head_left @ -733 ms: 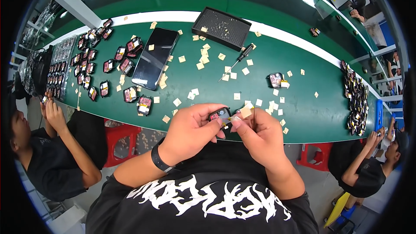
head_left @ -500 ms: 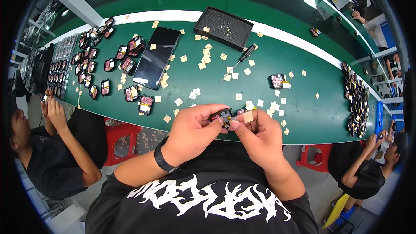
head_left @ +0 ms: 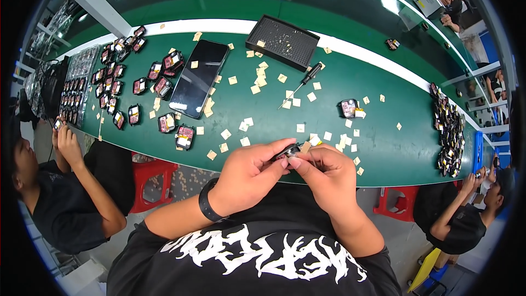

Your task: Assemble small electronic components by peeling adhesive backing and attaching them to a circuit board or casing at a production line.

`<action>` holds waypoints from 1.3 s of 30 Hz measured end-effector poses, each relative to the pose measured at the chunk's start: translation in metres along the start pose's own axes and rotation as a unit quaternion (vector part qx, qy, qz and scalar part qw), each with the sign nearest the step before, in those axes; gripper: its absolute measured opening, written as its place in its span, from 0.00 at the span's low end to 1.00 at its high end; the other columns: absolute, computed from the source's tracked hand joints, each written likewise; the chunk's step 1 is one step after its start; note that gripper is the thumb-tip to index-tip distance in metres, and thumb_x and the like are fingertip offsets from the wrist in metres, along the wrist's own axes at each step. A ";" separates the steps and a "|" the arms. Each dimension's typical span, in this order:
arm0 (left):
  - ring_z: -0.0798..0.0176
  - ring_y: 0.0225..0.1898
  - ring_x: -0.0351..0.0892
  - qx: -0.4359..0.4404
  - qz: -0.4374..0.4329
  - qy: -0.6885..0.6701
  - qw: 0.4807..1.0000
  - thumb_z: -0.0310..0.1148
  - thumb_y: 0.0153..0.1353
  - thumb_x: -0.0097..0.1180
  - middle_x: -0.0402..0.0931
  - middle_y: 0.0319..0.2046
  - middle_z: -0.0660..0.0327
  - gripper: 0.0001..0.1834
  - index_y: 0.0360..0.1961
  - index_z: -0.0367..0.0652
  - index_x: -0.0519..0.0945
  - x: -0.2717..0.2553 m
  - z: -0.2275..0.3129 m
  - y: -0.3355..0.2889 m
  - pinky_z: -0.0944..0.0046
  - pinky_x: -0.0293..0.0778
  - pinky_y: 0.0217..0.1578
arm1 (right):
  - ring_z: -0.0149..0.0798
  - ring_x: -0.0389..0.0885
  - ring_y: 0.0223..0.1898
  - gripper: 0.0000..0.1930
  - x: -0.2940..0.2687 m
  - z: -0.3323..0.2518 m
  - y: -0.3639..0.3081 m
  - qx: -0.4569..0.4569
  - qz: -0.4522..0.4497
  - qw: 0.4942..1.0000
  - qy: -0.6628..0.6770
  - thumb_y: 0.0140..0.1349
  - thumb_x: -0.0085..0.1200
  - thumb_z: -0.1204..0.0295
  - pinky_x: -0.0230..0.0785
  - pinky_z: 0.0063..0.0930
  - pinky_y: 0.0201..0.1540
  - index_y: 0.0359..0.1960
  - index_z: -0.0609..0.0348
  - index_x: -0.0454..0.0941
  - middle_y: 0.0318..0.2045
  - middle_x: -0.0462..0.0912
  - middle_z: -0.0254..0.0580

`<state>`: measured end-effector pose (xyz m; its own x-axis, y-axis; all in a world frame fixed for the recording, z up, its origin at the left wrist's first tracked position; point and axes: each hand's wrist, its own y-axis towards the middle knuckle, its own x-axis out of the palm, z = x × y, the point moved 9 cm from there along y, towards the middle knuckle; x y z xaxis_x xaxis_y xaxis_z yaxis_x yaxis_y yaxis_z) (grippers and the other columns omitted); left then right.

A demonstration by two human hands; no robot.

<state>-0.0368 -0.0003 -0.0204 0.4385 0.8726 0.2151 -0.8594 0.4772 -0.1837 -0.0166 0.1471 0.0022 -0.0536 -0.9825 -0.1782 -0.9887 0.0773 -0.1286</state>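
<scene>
At the table's near edge my left hand is closed round a small black electronic device, tilted so that its rim shows. My right hand meets it from the other side, thumb and fingertips pinched at the device. A small beige paper square stands edge-up by my right index finger. Just beyond my right fingers a piece with white and yellow shows in part. My fingers hide most of the device's inside.
Open black devices lie at left beside a large dark phone. A screwdriver rests below a black parts tray. Paper squares are scattered about. Devices are heaped at right. Co-workers sit on both sides.
The device has tipped in my hands, so its open face shows less. My right fingers have shifted slightly left, and the beige square has turned nearly edge-on.
</scene>
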 end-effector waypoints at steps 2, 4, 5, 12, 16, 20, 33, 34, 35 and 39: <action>0.71 0.43 0.81 0.009 -0.038 0.088 0.995 0.20 0.71 0.51 0.82 0.49 0.58 0.21 0.64 0.33 0.74 0.004 0.006 -0.002 0.70 0.79 0.46 | 0.25 0.76 0.27 0.06 0.000 0.011 0.000 0.000 0.003 1.000 0.031 0.59 0.68 0.78 0.67 0.18 0.29 0.36 0.68 0.85 0.32 0.83 0.38; 0.71 0.44 0.82 0.024 -0.046 0.078 0.996 0.20 0.71 0.51 0.82 0.49 0.57 0.21 0.64 0.33 0.74 0.005 0.005 -0.004 0.70 0.78 0.46 | 0.25 0.76 0.28 0.07 -0.002 0.014 0.000 0.001 0.006 0.998 0.063 0.60 0.67 0.79 0.66 0.16 0.29 0.36 0.69 0.84 0.33 0.83 0.37; 0.70 0.44 0.82 0.036 -0.052 0.067 0.996 0.19 0.70 0.51 0.83 0.48 0.56 0.21 0.64 0.33 0.74 0.006 0.006 -0.006 0.70 0.78 0.46 | 0.24 0.76 0.28 0.07 -0.003 0.016 0.001 0.023 0.010 0.995 0.093 0.60 0.67 0.80 0.67 0.15 0.29 0.37 0.69 0.81 0.33 0.81 0.36; 0.66 0.43 0.85 0.055 -0.095 0.106 0.988 0.17 0.67 0.52 0.83 0.49 0.51 0.24 0.64 0.36 0.74 0.007 0.009 -0.007 0.68 0.79 0.47 | 0.21 0.77 0.29 0.07 0.013 0.033 0.000 0.141 -0.072 0.963 0.216 0.61 0.65 0.81 0.73 0.16 0.32 0.35 0.66 0.76 0.28 0.78 0.33; 0.65 0.42 0.86 0.081 -0.075 0.165 0.980 0.17 0.67 0.54 0.83 0.45 0.53 0.23 0.63 0.35 0.75 0.006 0.011 -0.007 0.68 0.80 0.46 | 0.20 0.76 0.28 0.07 0.009 0.039 0.003 0.147 -0.075 0.971 0.173 0.62 0.64 0.81 0.73 0.15 0.32 0.33 0.66 0.77 0.28 0.79 0.33; 0.69 0.39 0.85 -0.038 -0.045 0.008 0.998 0.20 0.67 0.54 0.83 0.42 0.57 0.20 0.61 0.33 0.76 -0.003 -0.011 -0.006 0.70 0.81 0.41 | 0.16 0.70 0.25 0.08 0.006 0.024 0.001 0.148 -0.100 0.976 0.125 0.61 0.66 0.77 0.65 0.13 0.28 0.38 0.67 0.80 0.29 0.79 0.30; 0.66 0.41 0.85 -0.059 0.077 -0.027 0.995 0.20 0.69 0.55 0.81 0.42 0.58 0.19 0.60 0.29 0.75 -0.075 0.012 -0.032 0.69 0.81 0.43 | 0.49 0.77 0.54 0.28 -0.100 -0.018 0.040 -0.125 0.143 0.909 -0.371 0.53 0.68 0.77 0.72 0.36 0.54 0.58 0.61 0.75 0.53 0.75 0.49; 0.66 0.41 0.85 -0.050 0.095 -0.005 0.994 0.20 0.69 0.55 0.81 0.42 0.58 0.20 0.61 0.29 0.74 -0.083 0.018 -0.036 0.69 0.81 0.44 | 0.50 0.77 0.54 0.28 -0.097 -0.015 0.045 -0.114 0.139 0.910 -0.374 0.54 0.68 0.76 0.72 0.37 0.54 0.58 0.61 0.75 0.54 0.74 0.49; 0.65 0.41 0.85 -0.034 0.108 -0.011 0.994 0.20 0.69 0.54 0.81 0.43 0.57 0.21 0.62 0.29 0.73 -0.090 0.019 -0.039 0.69 0.81 0.45 | 0.50 0.77 0.54 0.28 -0.094 -0.013 0.048 -0.120 0.134 0.912 -0.369 0.54 0.68 0.76 0.72 0.37 0.54 0.58 0.61 0.75 0.54 0.74 0.49; 0.63 0.43 0.86 0.001 0.136 -0.040 0.990 0.19 0.69 0.52 0.81 0.45 0.55 0.22 0.64 0.28 0.71 -0.103 0.042 -0.058 0.68 0.81 0.46 | 0.51 0.78 0.52 0.26 -0.087 -0.004 0.057 -0.117 0.134 0.894 -0.411 0.56 0.67 0.73 0.73 0.37 0.54 0.58 0.61 0.75 0.54 0.74 0.49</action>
<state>-0.0435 -0.1219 0.0088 0.1692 0.9577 0.2328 -0.9434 0.2257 -0.2429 -0.0689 0.2362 0.0145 -0.2668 -0.4709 -0.8409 -0.9633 0.1584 0.2169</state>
